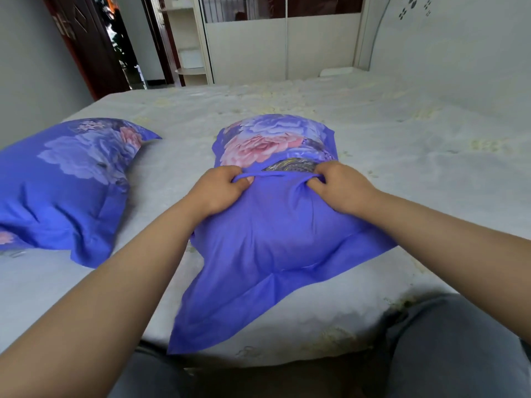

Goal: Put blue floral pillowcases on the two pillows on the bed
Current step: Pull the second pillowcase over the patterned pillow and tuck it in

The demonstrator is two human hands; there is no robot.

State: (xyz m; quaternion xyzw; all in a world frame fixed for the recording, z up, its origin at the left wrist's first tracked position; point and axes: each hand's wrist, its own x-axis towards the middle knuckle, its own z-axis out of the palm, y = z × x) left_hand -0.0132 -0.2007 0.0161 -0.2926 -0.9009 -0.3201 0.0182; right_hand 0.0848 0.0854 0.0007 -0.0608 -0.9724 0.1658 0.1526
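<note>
A pillow in a blue floral pillowcase (270, 234) lies in front of me on the bed (402, 145), its plain blue back side up and its flap spread toward me. My left hand (221, 188) and my right hand (342, 188) each grip the hem of the case's opening, a hand's width apart. Between them a strip of patterned fabric shows inside the slit. A second pillow in a blue floral pillowcase (66, 182) lies to the left, fully covered, with nothing touching it.
The bed carries a pale sheet with faint yellow flowers. A white headboard (448, 38) rises at the right. A white wardrobe (273, 44) and a dark red open door (86, 44) stand beyond the bed. My knees are at the near edge.
</note>
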